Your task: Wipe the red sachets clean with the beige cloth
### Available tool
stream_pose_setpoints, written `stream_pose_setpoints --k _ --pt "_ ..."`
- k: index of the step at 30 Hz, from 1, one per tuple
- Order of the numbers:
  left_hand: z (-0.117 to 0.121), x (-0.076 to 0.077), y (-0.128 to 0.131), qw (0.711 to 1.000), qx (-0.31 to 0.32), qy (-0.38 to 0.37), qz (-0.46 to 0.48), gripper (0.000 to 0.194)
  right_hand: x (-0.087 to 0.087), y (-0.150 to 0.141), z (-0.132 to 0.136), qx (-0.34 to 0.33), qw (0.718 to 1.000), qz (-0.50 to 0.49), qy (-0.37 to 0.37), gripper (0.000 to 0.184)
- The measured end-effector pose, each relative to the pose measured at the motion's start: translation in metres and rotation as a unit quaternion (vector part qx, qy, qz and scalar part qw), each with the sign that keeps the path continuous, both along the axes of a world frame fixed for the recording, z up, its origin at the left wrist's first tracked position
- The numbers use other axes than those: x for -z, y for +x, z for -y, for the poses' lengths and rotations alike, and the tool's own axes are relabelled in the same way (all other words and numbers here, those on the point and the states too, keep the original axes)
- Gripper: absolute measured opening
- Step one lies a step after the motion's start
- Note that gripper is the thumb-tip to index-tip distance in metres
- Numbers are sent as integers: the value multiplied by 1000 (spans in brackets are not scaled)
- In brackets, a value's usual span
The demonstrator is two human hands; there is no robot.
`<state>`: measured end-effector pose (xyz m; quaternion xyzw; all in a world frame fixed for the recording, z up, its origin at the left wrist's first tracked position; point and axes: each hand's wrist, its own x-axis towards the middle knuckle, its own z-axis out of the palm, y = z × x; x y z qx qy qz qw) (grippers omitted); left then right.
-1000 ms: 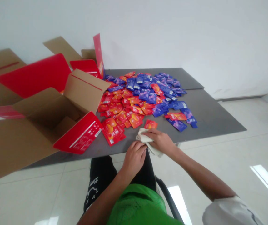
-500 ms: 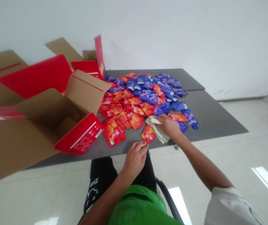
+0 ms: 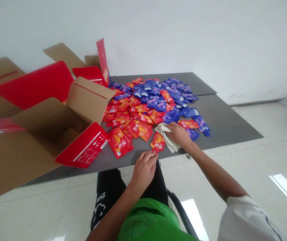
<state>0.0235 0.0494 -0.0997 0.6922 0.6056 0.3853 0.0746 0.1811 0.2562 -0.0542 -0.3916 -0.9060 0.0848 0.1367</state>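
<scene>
Item, our left hand [image 3: 143, 170]: fingers curled and partly closed, the tips at the lower end of a red sachet [image 3: 158, 142] lying near the front edge of the tabletop. Whether they have hold of it, we cannot tell.

Item, our right hand [image 3: 180, 134]: fingers bent over a crumpled cream cloth [image 3: 167, 138], which lies just beside that sachet on the grey tabletop [image 3: 223, 124] — pressing or gripping, we cannot tell.

Item, a heap of red and blue sachets [image 3: 148, 107] across the middle of the tabletop, blue mostly toward the back and right edges, red toward the left.

Item, a smaller cluster of red sachets [image 3: 118, 142] toward the front left.

Item, an open cardboard carton [image 3: 88, 97] at the left edge — a red printed panel [image 3: 82, 145] against its front corner.
</scene>
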Motion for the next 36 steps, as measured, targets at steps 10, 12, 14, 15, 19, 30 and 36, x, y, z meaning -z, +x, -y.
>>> stream_pose_setpoints --k 10,12,14,15,19,30,36 --pt "-28 -39 5 988 -25 -84 -124 25 1 50 46 29 963 -269 -7 27" --pt "-38 -42 10 985 -47 -90 -138 44 7 58 59 71 948 -308 -40 29" --pt "-47 -43 17 980 -71 -109 -152 56 15 65 68 122 926 -346 -84 33" --pt "-51 -44 20 976 -82 -122 -162 59 20 67 71 152 912 -365 -106 37" --pt "-68 -50 29 962 -123 -146 -194 52 40 74 74 247 855 -426 -161 49" --pt "-77 -36 11 986 -90 -108 -91 48 41 76 73 250 849 -430 -180 48" --pt "-36 -27 11 991 -73 -26 -107 53 34 75 72 250 857 -400 -207 52"
